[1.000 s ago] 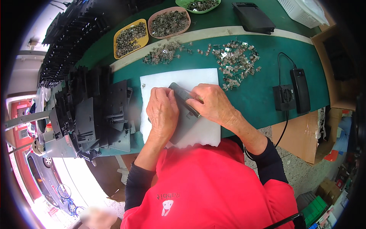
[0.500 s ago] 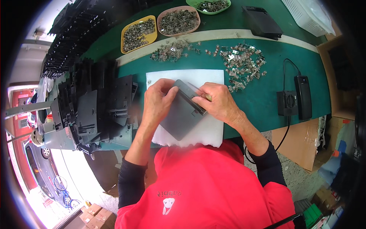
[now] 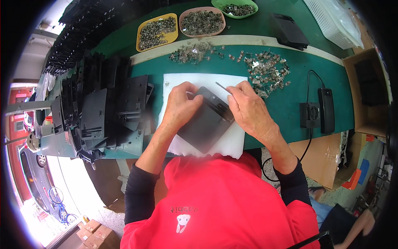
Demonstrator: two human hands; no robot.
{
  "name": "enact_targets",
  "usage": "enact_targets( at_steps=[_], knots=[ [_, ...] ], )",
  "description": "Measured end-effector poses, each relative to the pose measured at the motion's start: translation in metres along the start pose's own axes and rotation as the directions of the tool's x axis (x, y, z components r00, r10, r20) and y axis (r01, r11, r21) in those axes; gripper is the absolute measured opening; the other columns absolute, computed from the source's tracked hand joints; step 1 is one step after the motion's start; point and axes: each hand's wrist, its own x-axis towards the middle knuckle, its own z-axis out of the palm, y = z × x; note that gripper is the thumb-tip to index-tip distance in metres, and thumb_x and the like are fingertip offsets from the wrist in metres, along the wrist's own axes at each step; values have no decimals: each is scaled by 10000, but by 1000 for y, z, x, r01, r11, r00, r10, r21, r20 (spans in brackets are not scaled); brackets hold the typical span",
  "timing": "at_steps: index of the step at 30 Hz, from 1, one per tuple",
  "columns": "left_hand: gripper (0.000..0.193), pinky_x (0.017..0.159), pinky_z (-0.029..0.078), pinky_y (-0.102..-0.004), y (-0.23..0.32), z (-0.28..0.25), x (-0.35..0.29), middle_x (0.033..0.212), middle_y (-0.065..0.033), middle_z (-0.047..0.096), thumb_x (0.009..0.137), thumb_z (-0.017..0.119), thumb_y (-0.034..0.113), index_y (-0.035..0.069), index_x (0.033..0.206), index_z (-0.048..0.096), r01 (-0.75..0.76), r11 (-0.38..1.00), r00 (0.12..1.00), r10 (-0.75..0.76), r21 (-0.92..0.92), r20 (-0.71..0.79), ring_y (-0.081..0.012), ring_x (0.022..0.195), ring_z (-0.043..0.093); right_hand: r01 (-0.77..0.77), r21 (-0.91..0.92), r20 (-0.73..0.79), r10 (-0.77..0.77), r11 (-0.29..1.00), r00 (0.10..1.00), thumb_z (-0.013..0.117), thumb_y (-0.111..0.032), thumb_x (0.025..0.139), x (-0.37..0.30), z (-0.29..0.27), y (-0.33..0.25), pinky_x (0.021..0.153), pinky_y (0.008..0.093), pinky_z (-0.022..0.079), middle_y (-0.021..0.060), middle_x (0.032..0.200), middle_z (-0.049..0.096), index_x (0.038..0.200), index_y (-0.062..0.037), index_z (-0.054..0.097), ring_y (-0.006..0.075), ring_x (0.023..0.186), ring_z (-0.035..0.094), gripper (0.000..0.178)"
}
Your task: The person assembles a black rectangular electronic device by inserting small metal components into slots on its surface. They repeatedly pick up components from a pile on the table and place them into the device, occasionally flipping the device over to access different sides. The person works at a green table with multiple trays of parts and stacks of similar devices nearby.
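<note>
A flat black plastic panel (image 3: 203, 128) lies tilted on a white foam sheet (image 3: 236, 143), its slotted far end turned up and to the right. My left hand (image 3: 181, 104) grips the panel's upper left edge, thumb on top and fingers curled round it. Closed in my right hand (image 3: 251, 108) is a thin, rod-like metal tool (image 3: 221, 86), its narrow end pointing up and left above the foam. The right fingers are beside the panel's slotted end; whether they touch it I cannot tell. One small metal part (image 3: 167, 84) sits at the foam's upper left corner.
Loose metal clips (image 3: 267, 72) are heaped beyond the foam. Behind a pale strip stand yellow (image 3: 172, 36), pink (image 3: 203, 35) and green (image 3: 238, 15) trays of small parts. Black panels (image 3: 95, 112) are stacked left. A corded black device (image 3: 326, 110) lies right; a person's arm (image 3: 358, 228) shows lower right.
My right hand has drawn back from the panel's slots, and the tool now points up and left. The panel's slotted end shows more. Another person has come into view at lower right.
</note>
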Motion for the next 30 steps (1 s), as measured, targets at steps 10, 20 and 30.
enact_targets(
  at_steps=[10, 20, 30],
  knots=[
    [201, 644, 481, -245, -13, -5, -13, 831, -54, 688, 896, 614, 77, -31, 1063, 645, -69, 984, 997, 71, -165, 7, -77, 711, 585, 74, -308, 223, -4, 948, 975, 582, -93, 847, -11, -4, -30, 562, 433, 541, 146, 793, 648, 1167, -99, 618, 326, 639, 673, 323],
    [157, 655, 482, -263, -15, 7, -21, 830, -48, 644, 919, 566, 80, -22, 1031, 607, -162, 987, 983, 160, -17, -85, -88, 728, 586, 100, -388, 179, -31, 916, 983, 580, -107, 849, -12, 13, -33, 539, 399, 533, 109, 792, 641, 1261, -135, 608, 287, 616, 671, 414],
    [187, 661, 474, -253, -18, 9, -19, 827, -64, 695, 926, 559, 66, -49, 1059, 621, -104, 992, 992, 97, -76, -82, -79, 728, 589, 172, -466, 135, -122, 868, 983, 634, -58, 784, -11, 19, -31, 478, 327, 507, 40, 699, 573, 1243, -168, 653, 197, 556, 621, 473]
  ],
)
